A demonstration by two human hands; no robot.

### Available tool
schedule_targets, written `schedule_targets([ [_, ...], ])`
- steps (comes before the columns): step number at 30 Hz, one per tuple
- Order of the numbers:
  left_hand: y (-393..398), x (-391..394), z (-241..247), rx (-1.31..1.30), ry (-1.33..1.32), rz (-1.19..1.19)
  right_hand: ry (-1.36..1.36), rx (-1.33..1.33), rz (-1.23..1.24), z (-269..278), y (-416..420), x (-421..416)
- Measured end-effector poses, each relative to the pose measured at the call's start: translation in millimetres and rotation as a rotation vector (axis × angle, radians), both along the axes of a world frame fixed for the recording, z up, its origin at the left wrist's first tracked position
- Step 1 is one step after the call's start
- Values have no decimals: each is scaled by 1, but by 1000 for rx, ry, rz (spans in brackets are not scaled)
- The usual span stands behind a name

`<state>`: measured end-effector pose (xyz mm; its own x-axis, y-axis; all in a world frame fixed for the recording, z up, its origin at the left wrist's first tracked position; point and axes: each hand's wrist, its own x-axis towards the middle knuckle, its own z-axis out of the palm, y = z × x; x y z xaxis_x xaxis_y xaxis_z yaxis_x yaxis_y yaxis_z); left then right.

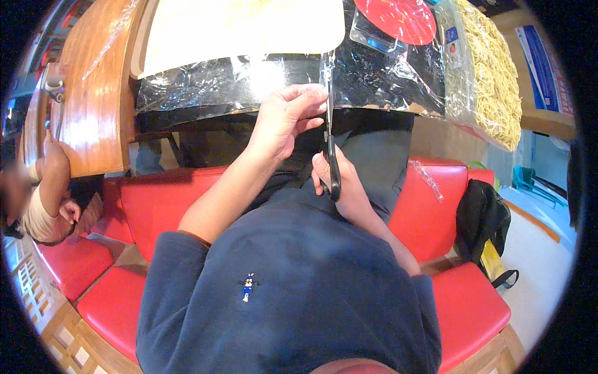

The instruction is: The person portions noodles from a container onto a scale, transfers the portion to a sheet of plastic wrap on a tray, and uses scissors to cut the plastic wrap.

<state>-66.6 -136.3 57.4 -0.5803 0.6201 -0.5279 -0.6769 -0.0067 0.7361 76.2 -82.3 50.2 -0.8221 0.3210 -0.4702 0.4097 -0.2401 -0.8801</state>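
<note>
My right hand (pixel 343 180) grips a pair of scissors (pixel 332 161) by its black handles. The narrow metal blades point away from me over the table's near edge. My left hand (pixel 287 117) is just left of the blades, thumb and fingertips pinched on a narrow strip of clear plastic (pixel 327 61). That strip runs along the blades towards the large white board (pixel 243 28); glare hides where it ends. Beneath the hands, clear plastic film (pixel 196 89) covers the black tabletop.
A red round plate (pixel 402 21) overlaps a clear plastic container (pixel 373 35). Farther right lies a clear bag of yellow noodles (pixel 497 75). A wooden table (pixel 96 93) adjoins at left, where another person (pixel 51 196) sits. Red padded seats (pixel 173 196) and a black bag (pixel 483 217) surround me.
</note>
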Motion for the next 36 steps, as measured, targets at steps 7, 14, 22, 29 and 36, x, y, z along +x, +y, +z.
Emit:
schedule_targets([
  [7, 0, 2, -3, 19, 3, -33, 68, 20, 12, -7, 1, -1],
  [14, 0, 2, -1, 22, 3, -50, 6, 50, -1, 2, 3, -1],
  [22, 1, 1, -5, 14, 19, -14, -50, 36, 32, 10, 5, -1],
  [29, 0, 3, -2, 21, 7, -7, -11, 140, 82, 3, 9, -1],
  [36, 0, 4, -5, 45, 27, -47, -11, 158, 32, 3, 7, -3],
])
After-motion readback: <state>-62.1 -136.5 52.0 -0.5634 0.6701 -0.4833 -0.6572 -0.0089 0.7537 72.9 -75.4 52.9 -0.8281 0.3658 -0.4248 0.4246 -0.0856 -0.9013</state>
